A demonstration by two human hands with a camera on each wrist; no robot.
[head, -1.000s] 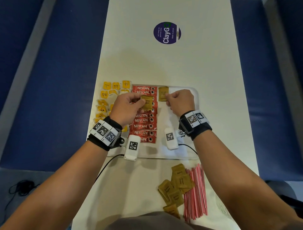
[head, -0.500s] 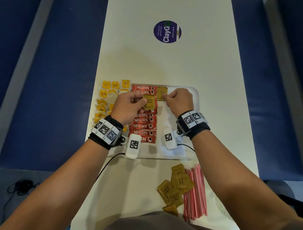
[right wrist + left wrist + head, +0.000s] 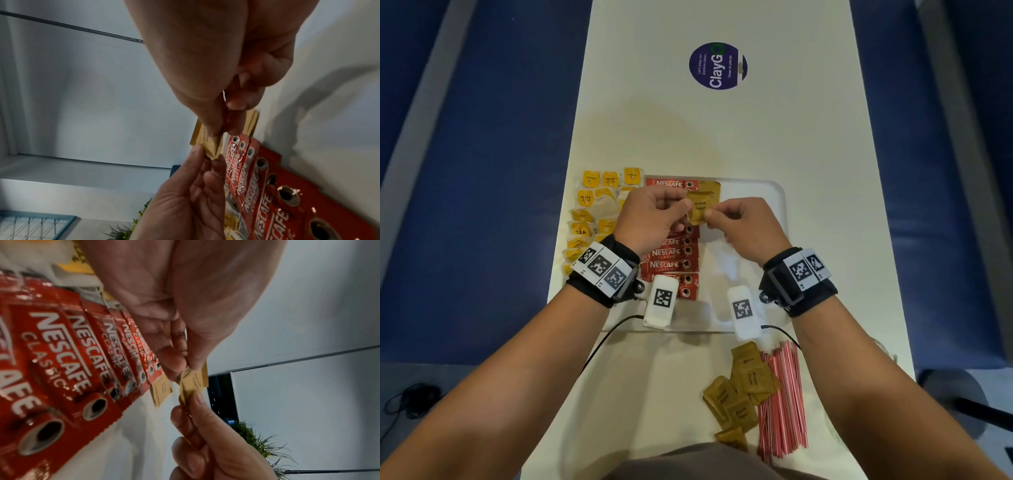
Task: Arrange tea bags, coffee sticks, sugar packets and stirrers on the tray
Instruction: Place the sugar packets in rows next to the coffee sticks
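Both the left hand (image 3: 650, 219) and right hand (image 3: 746, 226) pinch one sugar packet (image 3: 700, 207) above the tray (image 3: 774, 192), which holds coffee sticks (image 3: 671, 255) and another packet (image 3: 710, 187).

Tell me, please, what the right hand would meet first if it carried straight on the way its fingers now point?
Probably the left hand: the right hand points leftward across the brown sugar packet both hands pinch, and the left's fingertips sit right at the packet's opposite edge. Depth is unclear.
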